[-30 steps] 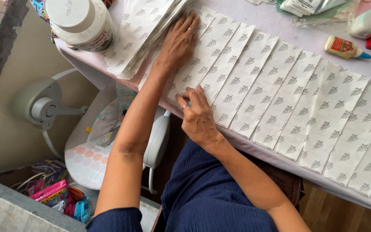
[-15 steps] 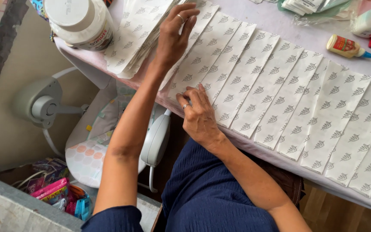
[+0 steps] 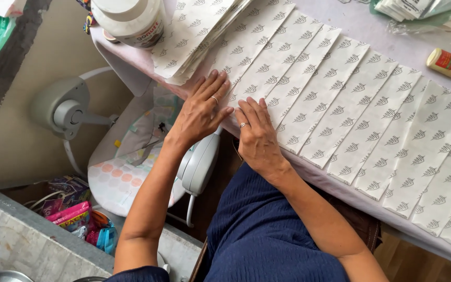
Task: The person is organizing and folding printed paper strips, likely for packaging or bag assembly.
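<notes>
My left hand [image 3: 200, 112] and my right hand [image 3: 257, 133] lie flat side by side on the near end of the leftmost white paper strip [image 3: 246, 62], at the table's front edge. Fingers of both hands are spread and press on the paper; neither hand grips anything. The strip carries a grey leaf pattern and overlaps a row of several like strips [image 3: 361, 120] laid across the table [image 3: 351, 21]. A stack of the same printed paper [image 3: 194, 31] rests just beyond my left hand's fingertips.
A white jar with a lid [image 3: 129, 18] stands at the table's left corner. A small glue bottle [image 3: 447, 63] lies at the far right. Below the table are a baby bouncer seat [image 3: 126, 156], a grey ledge [image 3: 37, 245] and colourful packets [image 3: 71, 216].
My left hand has drawn back from the far part of the strip to the front edge, beside my right hand. My right hand has flattened onto the strip's near end.
</notes>
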